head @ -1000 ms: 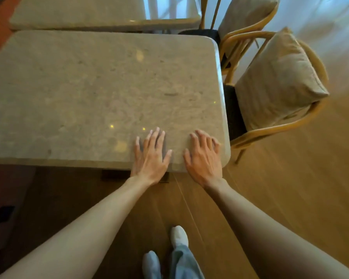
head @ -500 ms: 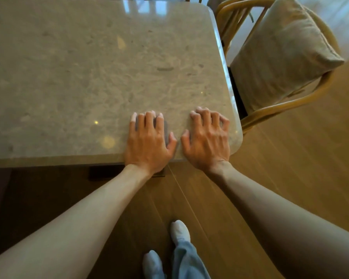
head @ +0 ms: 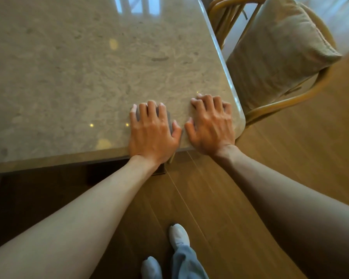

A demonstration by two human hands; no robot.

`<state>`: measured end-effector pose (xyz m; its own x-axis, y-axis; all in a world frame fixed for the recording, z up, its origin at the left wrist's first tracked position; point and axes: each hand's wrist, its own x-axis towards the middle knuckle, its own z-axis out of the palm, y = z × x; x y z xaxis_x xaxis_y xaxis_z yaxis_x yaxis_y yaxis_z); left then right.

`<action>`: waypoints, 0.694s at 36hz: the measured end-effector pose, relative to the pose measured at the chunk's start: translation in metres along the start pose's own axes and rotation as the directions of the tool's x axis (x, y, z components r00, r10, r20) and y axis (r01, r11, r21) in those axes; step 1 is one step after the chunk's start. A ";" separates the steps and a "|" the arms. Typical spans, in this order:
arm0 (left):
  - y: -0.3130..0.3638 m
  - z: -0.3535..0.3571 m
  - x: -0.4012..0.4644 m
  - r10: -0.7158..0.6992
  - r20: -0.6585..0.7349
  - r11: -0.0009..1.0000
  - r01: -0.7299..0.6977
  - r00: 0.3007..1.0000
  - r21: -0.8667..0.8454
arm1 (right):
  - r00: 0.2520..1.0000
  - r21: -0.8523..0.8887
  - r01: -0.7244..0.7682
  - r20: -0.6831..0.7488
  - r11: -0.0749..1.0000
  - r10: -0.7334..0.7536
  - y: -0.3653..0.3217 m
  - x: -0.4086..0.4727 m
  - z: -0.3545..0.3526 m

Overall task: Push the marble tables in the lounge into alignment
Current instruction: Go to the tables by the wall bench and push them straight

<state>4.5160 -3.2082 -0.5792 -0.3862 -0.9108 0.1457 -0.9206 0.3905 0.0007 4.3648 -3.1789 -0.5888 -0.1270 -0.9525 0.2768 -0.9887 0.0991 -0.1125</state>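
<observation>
With both the left hand (head: 152,135) and right hand (head: 211,125) pressed fingers-curled on its near right corner, clasping nothing, the marble worktop (head: 79,67) stretches away ahead and leftward, so any shove runs forward

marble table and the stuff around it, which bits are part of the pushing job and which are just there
Part of the job:
- marble table
- left hand, pressed on the top near the edge
- right hand, pressed at the corner

Just there:
- wooden chair beside the table
- cushion on it
</observation>
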 end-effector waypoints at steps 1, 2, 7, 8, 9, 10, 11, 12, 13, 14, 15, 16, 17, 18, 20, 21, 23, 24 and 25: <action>0.002 0.000 0.003 -0.004 0.000 1.000 0.004 1.000 -0.003 | 1.000 0.003 0.004 -0.003 1.000 -0.004 0.003 0.003 0.000; 0.004 0.001 0.006 -0.007 0.002 1.000 0.007 1.000 -0.005 | 1.000 0.003 0.009 -0.001 1.000 -0.009 0.006 0.006 0.000; 0.011 0.002 0.014 -0.015 0.001 1.000 0.015 1.000 0.006 | 1.000 0.001 0.026 -0.004 1.000 -0.026 0.015 0.014 0.000; 0.011 0.002 0.015 -0.017 0.001 1.000 0.017 1.000 0.007 | 1.000 0.003 0.026 -0.002 1.000 -0.026 0.016 0.015 0.000; 0.012 0.002 0.016 -0.017 0.000 1.000 0.017 1.000 0.007 | 1.000 0.006 0.026 -0.001 1.000 -0.026 0.017 0.015 0.000; 0.013 0.002 0.016 -0.015 -0.002 1.000 0.015 1.000 0.006 | 1.000 0.009 0.027 0.000 1.000 -0.027 0.018 0.016 0.000; 0.013 0.002 0.017 -0.015 -0.003 1.000 0.015 1.000 0.004 | 1.000 0.011 0.029 0.001 1.000 -0.029 0.018 0.016 0.000; 0.013 0.002 0.017 -0.014 -0.003 1.000 0.014 1.000 0.005 | 1.000 0.013 0.030 0.002 0.999 -0.030 0.019 0.017 0.000; 0.014 0.003 0.017 -0.014 -0.007 1.000 0.014 1.000 0.008 | 1.000 0.015 0.030 0.002 0.999 -0.030 0.020 0.017 0.000; 0.014 0.003 0.018 -0.013 -0.010 1.000 0.013 1.000 0.010 | 1.000 0.016 0.031 0.001 0.999 -0.031 0.021 0.018 0.000; 0.015 0.003 0.019 -0.013 -0.010 1.000 0.013 1.000 0.008 | 1.000 0.016 0.031 0.000 0.999 -0.031 0.021 0.019 0.000; 0.015 0.003 0.020 -0.015 -0.011 1.000 0.015 1.000 0.007 | 0.999 0.016 0.032 -0.002 0.999 -0.032 0.022 0.020 0.001; 0.016 0.004 0.021 -0.017 -0.012 1.000 0.017 1.000 0.006 | 0.999 0.018 0.035 -0.007 0.999 -0.034 0.023 0.021 0.002; 0.017 0.004 0.022 -0.020 -0.016 1.000 0.020 1.000 0.003 | 0.999 0.020 0.036 -0.012 0.999 -0.036 0.025 0.022 0.002; 0.018 0.005 0.024 -0.025 -0.028 1.000 0.025 0.999 -0.005 | 0.999 0.026 0.042 -0.020 0.999 -0.041 0.027 0.024 0.003; 0.019 0.006 0.025 -0.026 -0.036 1.000 0.025 0.999 -0.008 | 0.999 0.029 0.044 -0.024 0.999 -0.044 0.028 0.025 0.003; 0.022 0.007 0.027 -0.024 -0.049 1.000 0.024 0.999 -0.011 | 0.998 0.030 0.048 -0.028 0.998 -0.047 0.032 0.027 0.004; 0.023 0.008 0.030 -0.025 -0.055 1.000 0.025 0.998 -0.015 | 0.998 0.029 0.050 -0.028 0.998 -0.049 0.034 0.029 0.004; 0.024 0.008 0.031 -0.031 -0.058 0.999 0.030 0.998 -0.023 | 0.998 0.032 0.052 -0.026 0.998 -0.052 0.035 0.031 0.005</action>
<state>4.4811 -3.2283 -0.5829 -0.3537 -0.9132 0.2026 -0.9301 0.3664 0.0276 4.3264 -3.2062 -0.5889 -0.0779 -0.9485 0.3069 -0.9909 0.0399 -0.1282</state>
